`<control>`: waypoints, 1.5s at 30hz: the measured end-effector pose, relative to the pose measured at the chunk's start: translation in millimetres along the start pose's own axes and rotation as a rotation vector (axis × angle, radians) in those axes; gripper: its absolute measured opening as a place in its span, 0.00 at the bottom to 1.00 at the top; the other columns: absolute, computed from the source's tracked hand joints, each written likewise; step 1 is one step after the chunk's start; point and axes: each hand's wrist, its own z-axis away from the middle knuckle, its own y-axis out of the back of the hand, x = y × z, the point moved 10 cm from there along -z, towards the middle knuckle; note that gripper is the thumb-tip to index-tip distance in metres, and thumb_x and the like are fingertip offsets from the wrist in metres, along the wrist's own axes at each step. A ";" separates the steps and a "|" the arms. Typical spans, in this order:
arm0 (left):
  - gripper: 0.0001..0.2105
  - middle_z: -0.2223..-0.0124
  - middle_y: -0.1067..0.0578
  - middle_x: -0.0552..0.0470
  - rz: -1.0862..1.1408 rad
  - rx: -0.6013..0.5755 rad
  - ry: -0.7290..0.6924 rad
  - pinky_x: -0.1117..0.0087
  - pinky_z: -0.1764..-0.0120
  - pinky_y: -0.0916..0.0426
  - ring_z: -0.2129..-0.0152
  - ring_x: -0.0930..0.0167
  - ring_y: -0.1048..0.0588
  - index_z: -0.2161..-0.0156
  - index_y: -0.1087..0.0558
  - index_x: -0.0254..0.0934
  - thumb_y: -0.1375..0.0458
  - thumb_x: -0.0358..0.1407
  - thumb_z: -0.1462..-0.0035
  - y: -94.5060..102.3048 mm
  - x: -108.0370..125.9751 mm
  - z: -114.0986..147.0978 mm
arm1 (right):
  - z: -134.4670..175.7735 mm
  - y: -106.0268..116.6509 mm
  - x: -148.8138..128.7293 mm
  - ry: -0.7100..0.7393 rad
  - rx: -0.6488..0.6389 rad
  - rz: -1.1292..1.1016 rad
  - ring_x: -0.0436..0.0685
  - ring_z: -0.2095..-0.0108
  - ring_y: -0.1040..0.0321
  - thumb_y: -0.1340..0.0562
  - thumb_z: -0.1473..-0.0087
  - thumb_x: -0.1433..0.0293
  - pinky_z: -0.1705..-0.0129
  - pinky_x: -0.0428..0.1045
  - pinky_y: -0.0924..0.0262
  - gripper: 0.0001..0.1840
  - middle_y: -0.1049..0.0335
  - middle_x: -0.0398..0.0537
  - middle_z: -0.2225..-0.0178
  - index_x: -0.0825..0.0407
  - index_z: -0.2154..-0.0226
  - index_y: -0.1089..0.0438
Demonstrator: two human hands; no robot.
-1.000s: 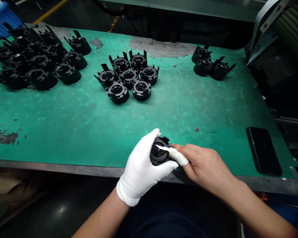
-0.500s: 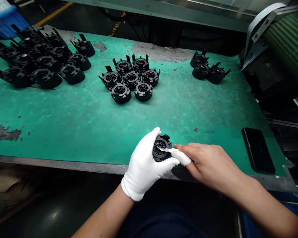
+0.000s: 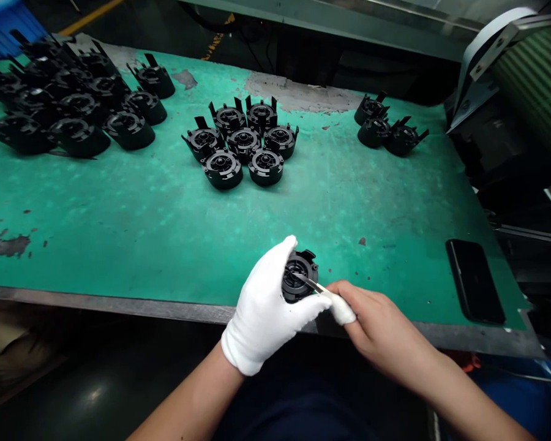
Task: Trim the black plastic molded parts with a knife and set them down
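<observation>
My left hand point(image 3: 266, 306), in a white glove, is wrapped round a round black plastic part point(image 3: 298, 283) near the front edge of the bench. Concentric rings and a tab on the far rim show on this part. My right hand point(image 3: 367, 315) is bare except for a white cover on its thumb, and it grips a slim knife point(image 3: 308, 282). The blade slants down to the left, its tip at the middle of the part. The knife's handle is mostly hidden in my right fingers.
Several similar black parts point(image 3: 243, 141) stand grouped mid-bench on the green worktop point(image 3: 165, 233). A larger cluster point(image 3: 73, 131) fills the far left, and three more point(image 3: 373, 130) sit at the back right. A black phone point(image 3: 475, 282) lies near the right edge. A blue bin point(image 3: 9, 27) stands at the far left.
My right hand has shifted slightly down, and the knife now slants more steeply across the part. The left hand keeps its hold on the black part.
</observation>
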 end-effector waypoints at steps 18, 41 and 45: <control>0.41 0.35 0.32 0.43 -0.008 -0.003 0.072 0.52 0.37 0.33 0.39 0.55 0.30 0.34 0.41 0.41 0.31 0.50 0.49 1.5 -0.6 -1.7 | -6.4 -13.7 -8.0 0.054 -0.007 0.105 0.62 0.62 0.26 0.50 0.40 0.77 0.62 0.53 0.36 0.15 0.24 0.52 0.61 0.51 0.54 0.34; 0.39 0.35 0.33 0.38 -0.020 0.058 -0.079 0.51 0.37 0.34 0.38 0.56 0.33 0.37 0.38 0.38 0.30 0.50 0.49 5.5 8.0 0.5 | -8.3 29.6 -12.3 0.139 -0.172 0.379 0.57 0.65 0.23 0.43 0.41 0.75 0.65 0.47 0.36 0.16 0.20 0.45 0.63 0.44 0.54 0.27; 0.21 0.35 0.33 0.36 0.017 0.125 -0.179 0.53 0.40 0.31 0.38 0.56 0.32 0.53 0.27 0.38 0.29 0.44 0.48 11.5 19.8 6.9 | 3.0 37.9 0.4 0.093 -0.090 0.267 0.56 0.61 0.23 0.47 0.36 0.71 0.61 0.49 0.34 0.17 0.21 0.45 0.55 0.44 0.48 0.31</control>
